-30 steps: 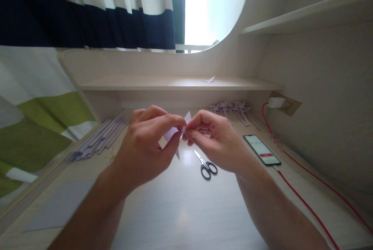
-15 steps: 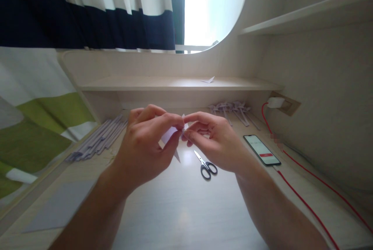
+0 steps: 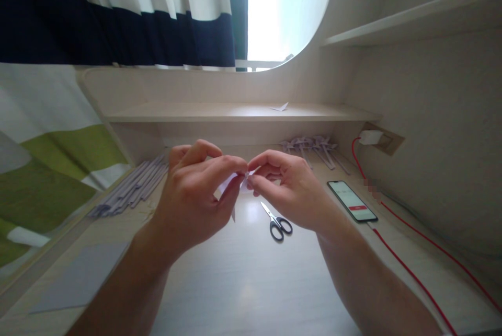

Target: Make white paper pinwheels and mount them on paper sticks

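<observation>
Above the middle of the desk, my left hand pinches a folded piece of pale lilac paper between thumb and index finger. My right hand meets it from the other side, thumb and index fingertip closed on the same paper's edge. Most of the paper is hidden behind my fingers, and a thin pointed corner shows below my left thumb. Scissors with black handles lie on the desk just below my right hand, blades pointing away.
Rolled paper sticks lie in a pile at the left. Several paper pinwheels on sticks rest at the back right. A phone with a red cable lies right. A flat sheet is at front left; a folded paper scrap sits on the shelf.
Both hands stay at the same spot. The right index fingertip has bent in closer to the thumb, and the paper has turned slightly, showing less of itself beside the left hand.
</observation>
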`<move>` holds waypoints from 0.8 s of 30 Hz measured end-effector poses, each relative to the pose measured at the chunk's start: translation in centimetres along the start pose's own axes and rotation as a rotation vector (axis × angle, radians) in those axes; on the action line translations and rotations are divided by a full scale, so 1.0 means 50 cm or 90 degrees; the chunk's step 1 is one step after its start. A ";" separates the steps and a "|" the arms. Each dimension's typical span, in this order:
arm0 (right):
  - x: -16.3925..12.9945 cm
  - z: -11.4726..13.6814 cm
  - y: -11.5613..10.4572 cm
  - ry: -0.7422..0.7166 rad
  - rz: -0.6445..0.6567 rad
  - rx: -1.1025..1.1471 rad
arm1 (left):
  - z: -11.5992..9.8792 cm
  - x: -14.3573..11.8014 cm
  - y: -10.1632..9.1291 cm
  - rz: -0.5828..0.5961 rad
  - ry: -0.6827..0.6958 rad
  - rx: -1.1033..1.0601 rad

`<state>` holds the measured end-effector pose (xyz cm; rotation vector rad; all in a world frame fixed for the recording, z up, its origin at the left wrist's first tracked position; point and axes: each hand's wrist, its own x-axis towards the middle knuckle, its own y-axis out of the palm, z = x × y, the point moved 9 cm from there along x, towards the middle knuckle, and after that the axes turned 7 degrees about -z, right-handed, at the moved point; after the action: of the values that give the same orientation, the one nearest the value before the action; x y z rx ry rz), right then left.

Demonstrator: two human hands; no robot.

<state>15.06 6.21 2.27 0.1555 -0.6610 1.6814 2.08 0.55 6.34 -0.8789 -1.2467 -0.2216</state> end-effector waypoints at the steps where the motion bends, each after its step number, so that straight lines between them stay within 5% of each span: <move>1: 0.000 0.002 -0.001 -0.002 0.000 -0.005 | 0.001 0.000 0.001 0.005 -0.004 0.000; 24: 0.001 -0.006 -0.001 0.012 -0.016 0.009 | 0.013 0.002 0.007 0.007 -0.049 -0.042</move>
<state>15.15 6.38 2.07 0.1565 -0.6312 1.6622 1.86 1.25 6.30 -0.9580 -1.3120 -0.2230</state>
